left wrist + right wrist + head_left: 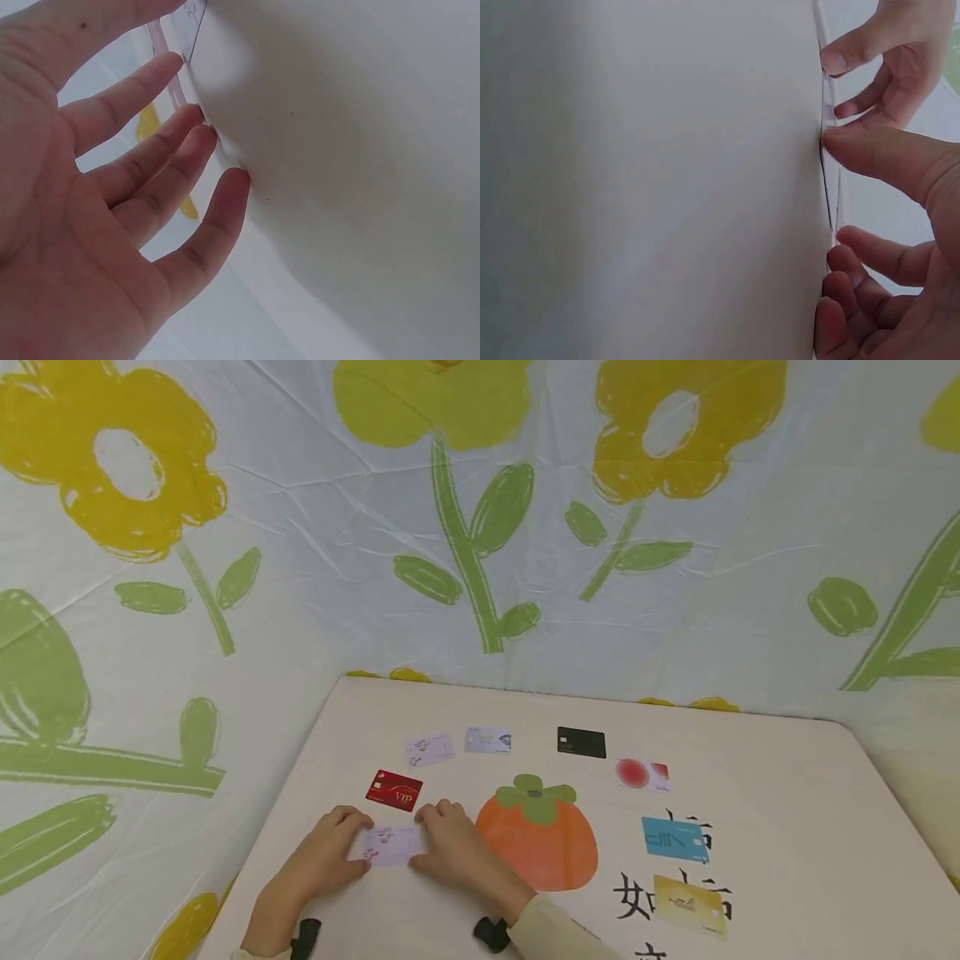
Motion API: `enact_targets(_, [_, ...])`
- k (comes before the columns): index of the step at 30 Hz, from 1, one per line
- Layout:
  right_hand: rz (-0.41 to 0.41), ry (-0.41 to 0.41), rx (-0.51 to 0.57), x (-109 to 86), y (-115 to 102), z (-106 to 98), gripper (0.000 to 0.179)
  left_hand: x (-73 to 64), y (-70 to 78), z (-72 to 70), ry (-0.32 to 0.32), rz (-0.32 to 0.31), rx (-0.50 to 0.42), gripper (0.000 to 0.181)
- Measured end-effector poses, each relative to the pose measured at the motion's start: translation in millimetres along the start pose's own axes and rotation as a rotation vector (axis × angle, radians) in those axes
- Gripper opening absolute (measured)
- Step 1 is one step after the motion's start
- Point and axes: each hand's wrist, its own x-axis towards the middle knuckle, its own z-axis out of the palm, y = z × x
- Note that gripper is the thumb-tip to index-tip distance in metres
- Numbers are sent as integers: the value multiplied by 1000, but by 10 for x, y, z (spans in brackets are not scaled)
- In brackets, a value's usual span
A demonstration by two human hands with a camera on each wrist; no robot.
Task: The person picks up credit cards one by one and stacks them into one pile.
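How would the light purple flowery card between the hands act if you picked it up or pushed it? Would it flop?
The light purple flowery card probably wouldn't flop: its edge looks straight between the fingers. It's likely light, since it looks thin. Pushed, it would probably slide rather than roll, because it's flat with straight sides.

Before me spreads a pale table (795,793), printed with an orange persimmon (536,852) under a green calyx (537,795) and, to the right of it, black lettering (636,897). Past the far edge I see a creased white sheet (300,635) with big yellow flowers (435,402) on green stems (461,535) with leaves (504,510); it also rises along my left.
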Motion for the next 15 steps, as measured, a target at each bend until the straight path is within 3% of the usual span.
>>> enact_targets(15, [-5, -3, -43, -20, -10, 15, 46, 15, 18, -18, -33, -20, 2, 50])
